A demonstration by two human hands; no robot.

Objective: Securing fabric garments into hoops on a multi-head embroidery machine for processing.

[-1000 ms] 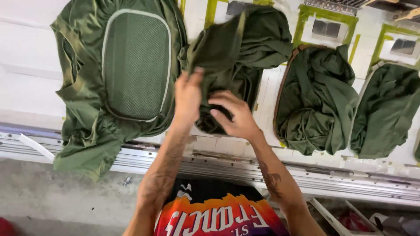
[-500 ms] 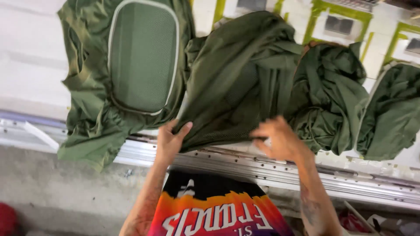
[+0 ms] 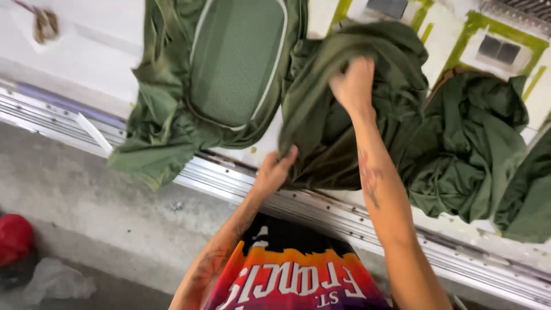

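We see the white counter [image 3: 74, 63] across the upper frame. At centre lies the crumpled dark green cloth garment [image 3: 321, 120]. Our left hand [image 3: 275, 170] pinches its lower edge; our right hand [image 3: 353, 86] grips bunched fabric higher up.

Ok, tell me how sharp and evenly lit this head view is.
Head view: the right hand is motion-blurred on the dark green garment; the left hand at its hem is sharper; lighting is flat and soft, with mild glare on the metal rail.
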